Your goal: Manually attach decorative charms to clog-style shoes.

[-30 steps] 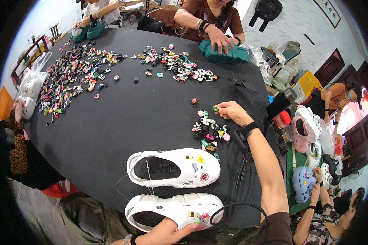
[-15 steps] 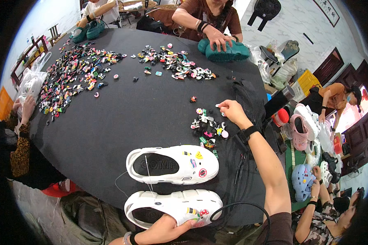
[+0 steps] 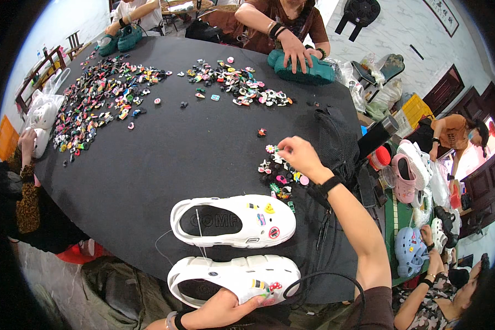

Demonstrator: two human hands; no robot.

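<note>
Two white clogs lie side by side at the table's near edge, toes to the right. My left hand [image 3: 223, 311] grips the nearer clog [image 3: 231, 268], thumb on its toe beside colourful shoe charms [image 3: 267, 285]. Beyond it sits the other clog [image 3: 242, 236], also dotted with charms; a thin clear loop joins the pair. My right hand [image 3: 301, 156] is closed in a pinch at the far edge of a small charm pile [image 3: 281, 179], close to a flower charm [image 3: 270, 148]. Whatever is between those fingertips is too small to make out.
Two larger heaps of charms [image 3: 102, 104] [image 3: 239, 82] spread across the far side of the black table [image 3: 203, 148]. A black mesh bag [image 3: 333, 140] and cables lie right of my arm. Co-workers around the table handle clogs, including green ones [image 3: 302, 71]. More clogs [image 3: 410, 250] fill a side table.
My right hand has moved slightly left and down to the small pile; the white piece seen in its fingers before is no longer clearly visible. My left hand keeps its grip.
</note>
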